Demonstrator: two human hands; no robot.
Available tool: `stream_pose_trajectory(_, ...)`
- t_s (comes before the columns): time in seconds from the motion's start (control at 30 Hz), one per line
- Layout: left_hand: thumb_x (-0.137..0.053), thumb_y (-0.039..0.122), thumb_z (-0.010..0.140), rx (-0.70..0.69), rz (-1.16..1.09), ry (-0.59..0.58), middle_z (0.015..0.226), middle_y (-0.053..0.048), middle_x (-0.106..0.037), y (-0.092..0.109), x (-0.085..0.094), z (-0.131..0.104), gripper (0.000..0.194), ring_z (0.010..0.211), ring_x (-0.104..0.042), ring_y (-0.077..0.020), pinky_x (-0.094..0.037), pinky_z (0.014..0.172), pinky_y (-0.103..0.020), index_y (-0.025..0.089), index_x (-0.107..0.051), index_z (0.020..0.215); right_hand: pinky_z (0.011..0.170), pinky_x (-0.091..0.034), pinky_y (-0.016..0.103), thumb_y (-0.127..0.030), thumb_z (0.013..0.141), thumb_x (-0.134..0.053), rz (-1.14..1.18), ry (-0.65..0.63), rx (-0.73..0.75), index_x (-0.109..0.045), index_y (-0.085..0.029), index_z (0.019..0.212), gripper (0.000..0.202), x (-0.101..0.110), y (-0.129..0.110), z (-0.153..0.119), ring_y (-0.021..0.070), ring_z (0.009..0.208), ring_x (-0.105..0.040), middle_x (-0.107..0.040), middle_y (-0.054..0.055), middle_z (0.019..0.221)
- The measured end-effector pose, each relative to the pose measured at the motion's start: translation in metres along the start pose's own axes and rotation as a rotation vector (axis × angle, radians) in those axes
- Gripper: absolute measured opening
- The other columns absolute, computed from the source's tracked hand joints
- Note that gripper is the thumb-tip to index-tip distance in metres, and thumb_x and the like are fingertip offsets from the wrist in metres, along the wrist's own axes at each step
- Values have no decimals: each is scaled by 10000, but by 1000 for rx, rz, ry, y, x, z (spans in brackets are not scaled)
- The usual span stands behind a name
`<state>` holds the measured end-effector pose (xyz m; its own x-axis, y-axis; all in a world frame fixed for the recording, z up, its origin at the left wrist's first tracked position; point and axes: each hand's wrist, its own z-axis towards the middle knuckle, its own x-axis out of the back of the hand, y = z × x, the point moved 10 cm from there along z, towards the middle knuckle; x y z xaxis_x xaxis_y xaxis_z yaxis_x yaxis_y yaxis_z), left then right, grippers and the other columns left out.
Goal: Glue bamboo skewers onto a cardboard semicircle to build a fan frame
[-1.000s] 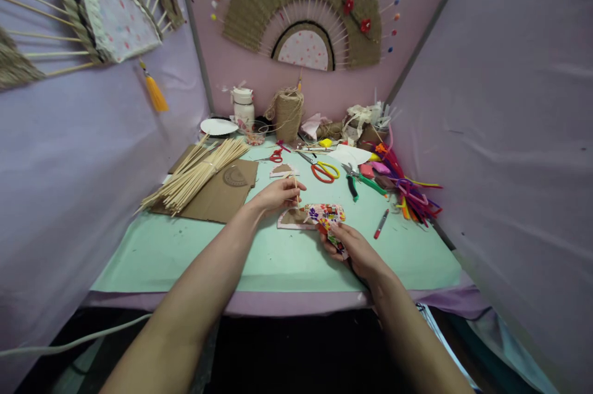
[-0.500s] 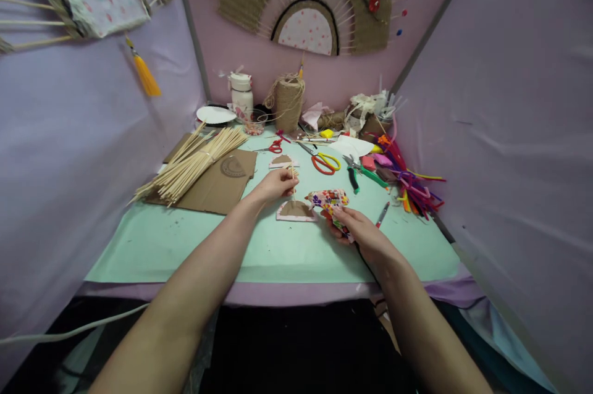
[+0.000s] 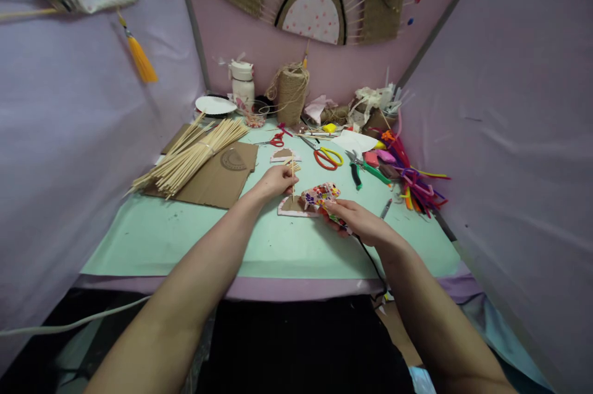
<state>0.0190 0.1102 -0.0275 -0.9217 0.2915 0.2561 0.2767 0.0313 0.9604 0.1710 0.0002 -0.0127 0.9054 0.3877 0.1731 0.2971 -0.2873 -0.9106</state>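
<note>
Pinched in the fingers of my left hand [image 3: 275,181] are thin wooden sticks [image 3: 293,167], one of them pointing down at a half-round cardboard piece [image 3: 288,204] with a pale trimmed edge. My right hand [image 3: 354,219] is wrapped round the handle of a flower-patterned glue gun [image 3: 323,192], its black cord trailing toward the table's front edge. The gun's nozzle is tipped down over the cardboard piece and hides part of it. Behind my left hand lies a second, similar half-round piece [image 3: 283,155].
At left, a bundle of sticks [image 3: 199,156] rests on a cardboard sheet [image 3: 231,187] with a protractor [image 3: 233,159]. Scissors [image 3: 327,158], pliers [image 3: 365,170] and pipe cleaners [image 3: 412,181] lie to the right. A twine spool [image 3: 291,96] and white bottle [image 3: 242,82] stand at the back.
My right hand has brought the glue gun left and tilted its nozzle down over the cardboard piece. My left hand keeps its hold on the sticks. The camera view has shifted slightly.
</note>
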Motion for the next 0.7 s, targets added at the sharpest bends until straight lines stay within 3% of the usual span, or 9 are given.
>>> stream_pose_trajectory(0.3,-660,194,755,-7,25,-19,475,14,-557,5,0,-3,214,454,-510,-94,-378,496,-209,166,-517,599,453,-297,250,-655,770,-603,-91,-37,3,-573,-182,711,478,-2,-16,1,112,544,-392,-467,-6,625)
stream_pose_trajectory(0.7,-693,169,767,44,30,6,481,17,-551,5,-1,-5,245,438,-532,-105,-396,492,-216,166,-499,617,447,-296,245,-664,759,-612,-159,-55,-34,-582,-180,695,489,-4,-19,2,119,568,-403,-478,8,629)
